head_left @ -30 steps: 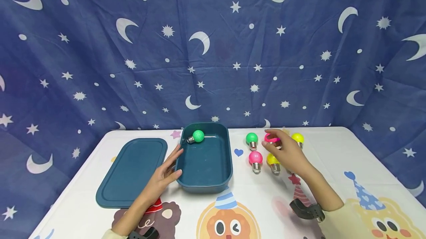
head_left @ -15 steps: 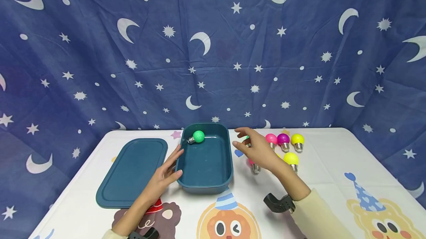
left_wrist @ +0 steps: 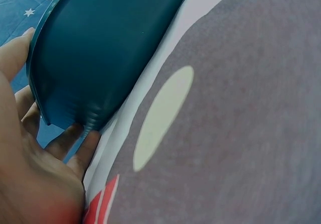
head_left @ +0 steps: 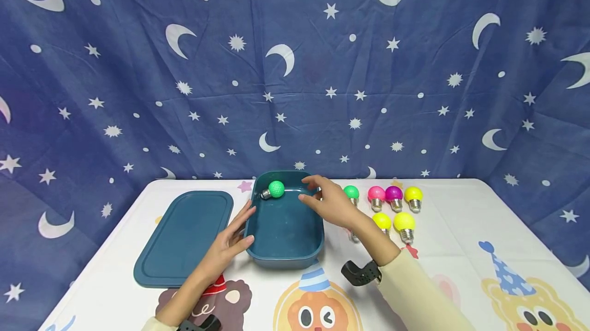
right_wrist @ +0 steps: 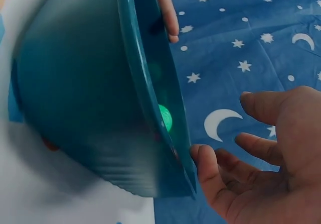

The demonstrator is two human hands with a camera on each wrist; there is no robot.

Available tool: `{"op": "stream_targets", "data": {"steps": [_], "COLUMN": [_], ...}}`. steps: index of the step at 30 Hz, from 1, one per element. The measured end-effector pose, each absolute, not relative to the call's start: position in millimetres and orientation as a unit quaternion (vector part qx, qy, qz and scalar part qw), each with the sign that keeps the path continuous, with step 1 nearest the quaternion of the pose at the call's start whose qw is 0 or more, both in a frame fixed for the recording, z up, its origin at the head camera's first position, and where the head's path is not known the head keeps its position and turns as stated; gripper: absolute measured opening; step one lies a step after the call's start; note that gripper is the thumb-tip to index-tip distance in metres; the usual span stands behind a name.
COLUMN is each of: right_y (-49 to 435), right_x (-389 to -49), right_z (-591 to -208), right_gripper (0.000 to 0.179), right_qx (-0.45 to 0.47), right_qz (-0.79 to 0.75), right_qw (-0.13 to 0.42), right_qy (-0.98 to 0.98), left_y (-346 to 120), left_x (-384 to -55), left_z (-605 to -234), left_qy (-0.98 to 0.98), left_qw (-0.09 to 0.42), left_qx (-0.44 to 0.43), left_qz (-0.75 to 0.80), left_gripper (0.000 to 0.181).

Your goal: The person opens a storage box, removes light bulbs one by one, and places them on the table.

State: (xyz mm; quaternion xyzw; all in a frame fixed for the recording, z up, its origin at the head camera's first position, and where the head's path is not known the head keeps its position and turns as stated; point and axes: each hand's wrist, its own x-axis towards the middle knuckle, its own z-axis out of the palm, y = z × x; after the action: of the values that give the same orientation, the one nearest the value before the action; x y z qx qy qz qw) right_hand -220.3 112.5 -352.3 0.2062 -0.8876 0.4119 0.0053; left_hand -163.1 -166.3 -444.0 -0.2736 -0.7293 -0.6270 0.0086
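Note:
A dark teal plastic box [head_left: 288, 233] stands on the table with a green light bulb [head_left: 276, 189] lying in its back left corner. My left hand [head_left: 226, 249] rests against the box's left side, fingertips and thumb at the rim. My right hand [head_left: 329, 203] is at the box's right rim, its thumb and forefinger apart over the interior. In the right wrist view, nothing shows between the fingers of this right hand [right_wrist: 271, 158]. Right of it stand a green bulb [head_left: 351, 192], a pink bulb [head_left: 376, 194], a purple bulb [head_left: 394, 195] and several yellow bulbs [head_left: 404, 222].
A flat teal lid [head_left: 184, 239] lies left of the box, beside my left forearm. Another bulb's metal base [head_left: 354, 237] shows partly behind my right wrist. The table's white cloth [head_left: 461, 218] has cartoon prints; a blue moon-and-star curtain [head_left: 295, 90] hangs behind.
My right hand has moved left from above the bulbs to the box's right rim, uncovering the purple bulb and the yellow bulbs. My left hand has stayed at the box's left side.

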Motion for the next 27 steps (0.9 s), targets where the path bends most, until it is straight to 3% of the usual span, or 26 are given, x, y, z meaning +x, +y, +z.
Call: {"op": "stream_targets", "data": {"steps": [27], "right_y": [47], "right_x": [-255], "right_z": [-355], "right_gripper": [0.047], "right_qx": [0.206], "right_qz": [0.385], "right_qw": [-0.048], "right_qy": [-0.899], "left_y": [-166], "left_x": [-162], "left_z": [-443], "left_qy": [-0.732], "left_qw": [-0.002], "left_qx": [-0.264], "left_qz": [-0.628], "left_gripper": [0.059]}}
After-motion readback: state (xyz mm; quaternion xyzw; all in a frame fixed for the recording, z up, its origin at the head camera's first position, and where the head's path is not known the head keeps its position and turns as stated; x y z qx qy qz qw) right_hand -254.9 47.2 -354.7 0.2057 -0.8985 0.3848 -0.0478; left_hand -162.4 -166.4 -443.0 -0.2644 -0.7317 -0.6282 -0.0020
